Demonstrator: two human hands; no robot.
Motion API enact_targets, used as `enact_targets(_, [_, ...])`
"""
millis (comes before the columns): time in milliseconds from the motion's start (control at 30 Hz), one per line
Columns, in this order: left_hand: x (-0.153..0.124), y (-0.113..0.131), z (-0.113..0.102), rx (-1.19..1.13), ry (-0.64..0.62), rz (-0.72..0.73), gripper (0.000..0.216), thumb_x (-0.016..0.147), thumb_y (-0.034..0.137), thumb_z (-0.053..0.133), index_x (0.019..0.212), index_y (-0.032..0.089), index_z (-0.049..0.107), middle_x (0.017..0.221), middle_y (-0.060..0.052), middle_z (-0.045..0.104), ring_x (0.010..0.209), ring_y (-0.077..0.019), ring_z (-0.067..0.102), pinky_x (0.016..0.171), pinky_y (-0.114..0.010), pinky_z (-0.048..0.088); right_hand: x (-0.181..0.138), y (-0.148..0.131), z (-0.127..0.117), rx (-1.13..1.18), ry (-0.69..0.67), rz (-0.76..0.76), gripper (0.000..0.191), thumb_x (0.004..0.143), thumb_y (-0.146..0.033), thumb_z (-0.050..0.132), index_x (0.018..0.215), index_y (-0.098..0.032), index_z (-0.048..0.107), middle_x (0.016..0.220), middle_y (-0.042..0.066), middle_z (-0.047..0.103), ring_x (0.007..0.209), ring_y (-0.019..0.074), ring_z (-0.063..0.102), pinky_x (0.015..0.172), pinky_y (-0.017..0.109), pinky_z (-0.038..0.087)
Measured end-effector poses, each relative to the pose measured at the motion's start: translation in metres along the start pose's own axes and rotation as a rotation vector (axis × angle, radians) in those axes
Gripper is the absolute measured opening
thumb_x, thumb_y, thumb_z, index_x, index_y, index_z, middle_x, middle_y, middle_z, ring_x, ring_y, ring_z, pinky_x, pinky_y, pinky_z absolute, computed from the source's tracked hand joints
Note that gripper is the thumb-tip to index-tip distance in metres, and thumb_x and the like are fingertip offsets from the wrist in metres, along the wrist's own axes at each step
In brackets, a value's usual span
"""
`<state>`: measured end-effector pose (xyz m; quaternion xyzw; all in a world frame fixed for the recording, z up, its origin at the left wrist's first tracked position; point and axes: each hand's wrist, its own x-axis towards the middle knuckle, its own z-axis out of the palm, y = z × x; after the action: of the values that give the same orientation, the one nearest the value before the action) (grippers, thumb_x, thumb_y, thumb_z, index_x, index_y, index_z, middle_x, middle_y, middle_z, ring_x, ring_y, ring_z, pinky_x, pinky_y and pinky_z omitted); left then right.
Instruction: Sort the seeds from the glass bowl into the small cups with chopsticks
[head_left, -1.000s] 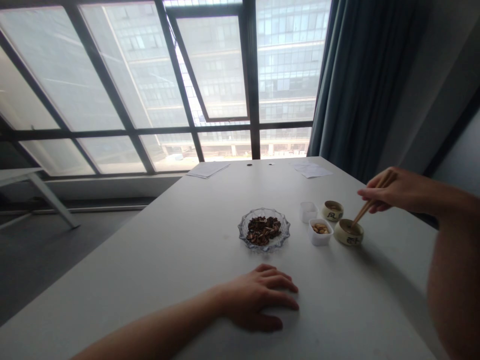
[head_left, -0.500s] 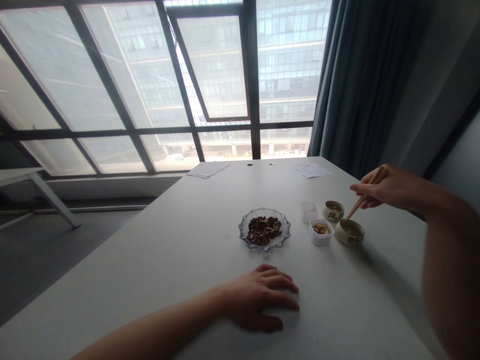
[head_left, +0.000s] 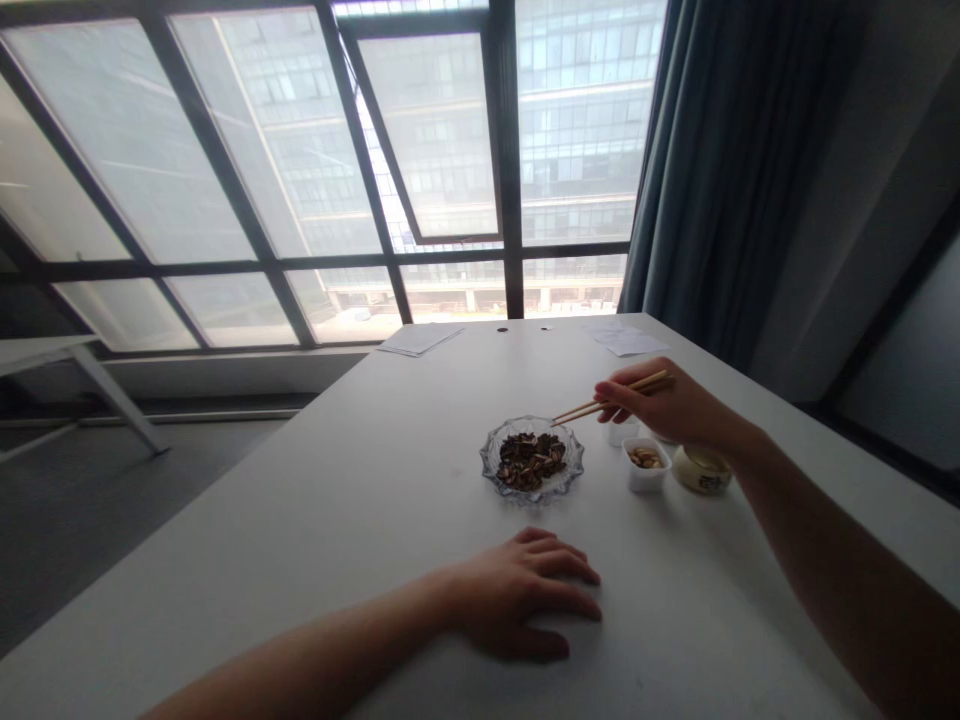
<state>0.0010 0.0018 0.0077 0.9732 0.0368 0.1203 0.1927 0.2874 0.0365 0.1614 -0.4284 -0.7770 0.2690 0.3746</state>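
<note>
My right hand (head_left: pixel 652 398) grips a pair of chopsticks (head_left: pixel 592 408), their tips over the far right rim of a scalloped glass dish (head_left: pixel 489 474). Nothing can be made out between the tips. Dark brown dried slices (head_left: pixel 529 462) fill the middle of the dish. My left hand (head_left: pixel 536 595) lies flat on the white table, fingers spread, just in front of the dish and holding nothing. Right of the dish stands a small white plastic cup (head_left: pixel 643 480) with pale brown pieces (head_left: pixel 645 457) in it. Behind it, another white cup (head_left: pixel 621 434) is partly hidden by my right hand.
A cream ceramic pot (head_left: pixel 701 472) with dark lettering stands right of the cups, under my right wrist. Papers lie at the table's far left (head_left: pixel 420 340) and far right (head_left: pixel 624 338). Beyond are windows and a dark curtain (head_left: pixel 697 170).
My right hand has moved left with the chopsticks, from the near ceramic pot to the glass dish's rim. It now covers the farther pot. My left hand has stayed in place.
</note>
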Motion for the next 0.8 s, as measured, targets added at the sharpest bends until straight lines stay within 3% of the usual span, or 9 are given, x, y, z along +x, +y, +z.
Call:
enact_targets(133, [0.0,0.0,0.002,-0.003,0.012,0.003,0.053,0.098,0.057,0.061,0.142,0.028,0.059,0.15,-0.008,0.061,0.143,-0.0266,0.054,0.125,-0.041,0.029,0.011,0.011,0.021,-0.023,-0.011,0.01,0.051,0.094,-0.062,0.07,0.085,-0.014,0.081,0.079,0.011,0.081,0.072,0.0242,0.078,0.065,0.031,0.061])
enact_targets(533, [0.001,0.0,0.002,-0.009,0.012,0.002,0.053,0.098,0.059,0.06,0.142,0.029,0.06,0.15,-0.008,0.062,0.142,-0.0272,0.055,0.125,-0.043,0.03,0.023,0.047,0.041,-0.001,-0.021,0.048,0.052,0.094,-0.064,0.067,0.079,-0.015,0.078,0.073,0.012,0.08,0.066,0.0237,0.077,0.058,0.029,0.056])
enact_targets(800, [0.001,0.001,0.001,0.001,0.018,0.003,0.052,0.097,0.056,0.062,0.141,0.029,0.059,0.15,-0.006,0.061,0.142,-0.0253,0.055,0.125,-0.041,0.029,0.021,0.045,0.037,0.025,0.032,0.064,0.053,0.092,-0.065,0.07,0.083,-0.014,0.079,0.076,0.013,0.081,0.07,0.0261,0.079,0.06,0.03,0.06])
